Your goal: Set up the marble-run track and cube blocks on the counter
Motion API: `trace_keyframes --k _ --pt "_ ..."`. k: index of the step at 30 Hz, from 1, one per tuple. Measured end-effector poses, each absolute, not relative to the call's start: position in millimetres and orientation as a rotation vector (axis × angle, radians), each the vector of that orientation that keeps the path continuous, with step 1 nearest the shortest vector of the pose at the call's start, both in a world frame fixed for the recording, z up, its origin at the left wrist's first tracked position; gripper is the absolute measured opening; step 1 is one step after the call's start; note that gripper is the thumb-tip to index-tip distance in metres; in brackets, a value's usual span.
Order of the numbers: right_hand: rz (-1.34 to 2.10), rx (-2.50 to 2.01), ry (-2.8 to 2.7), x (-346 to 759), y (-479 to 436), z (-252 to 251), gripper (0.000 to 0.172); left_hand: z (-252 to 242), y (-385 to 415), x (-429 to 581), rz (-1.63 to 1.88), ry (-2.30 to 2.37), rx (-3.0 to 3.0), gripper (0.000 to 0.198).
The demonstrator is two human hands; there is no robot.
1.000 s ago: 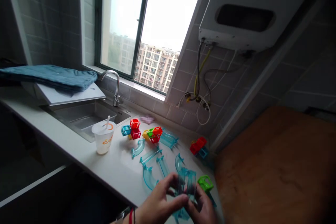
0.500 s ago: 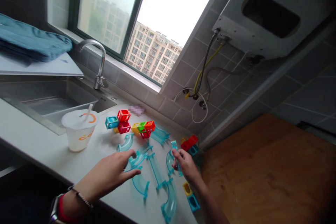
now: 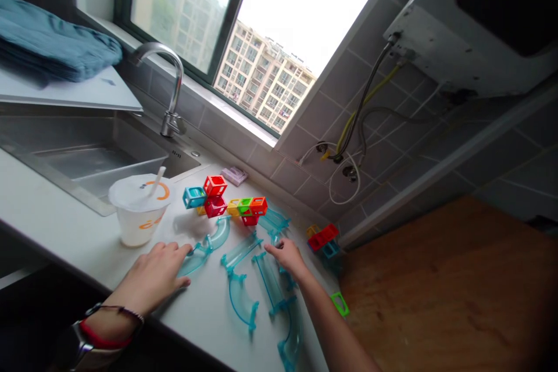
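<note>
A: What could go wrong here?

B: The lidded cup [image 3: 138, 212] stands just beside the left hand [image 3: 154, 276]; a sideways sweep could tip it. The stacked coloured cubes [image 3: 226, 200] could topple too.

A: Where are the track pieces?

B: On the desk [image 3: 65, 232]. The left hand's grip is spread apart, fingertips on a clear blue curved track [image 3: 204, 247]. The right hand [image 3: 285, 256], fingers loosely apart, touches a straight track [image 3: 268, 276], clamped on nothing.
</note>
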State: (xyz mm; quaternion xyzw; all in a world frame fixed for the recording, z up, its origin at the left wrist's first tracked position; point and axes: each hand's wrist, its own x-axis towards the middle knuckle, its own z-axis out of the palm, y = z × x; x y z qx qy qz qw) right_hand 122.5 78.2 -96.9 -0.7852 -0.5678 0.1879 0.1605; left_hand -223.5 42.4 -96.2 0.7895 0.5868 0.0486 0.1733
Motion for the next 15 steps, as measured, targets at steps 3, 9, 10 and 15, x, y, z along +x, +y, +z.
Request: trace_keyframes --k 3,9,10,15 --pt "0.43 -2.299 -1.678 121 82 -100 0.041 -98 44 -222 0.177 1.681 2.25 0.057" --pt "0.245 -2.338 -1.78 118 72 -103 0.05 -109 45 -224 0.31 1.701 2.244 0.064" --pt "0.225 -2.327 -1.803 119 70 -102 0.052 -111 43 -224 0.338 1.715 2.247 0.067" --pt "0.132 -2.175 -1.927 132 72 -88 0.04 -114 31 -206 0.589 1.79 2.29 0.088"
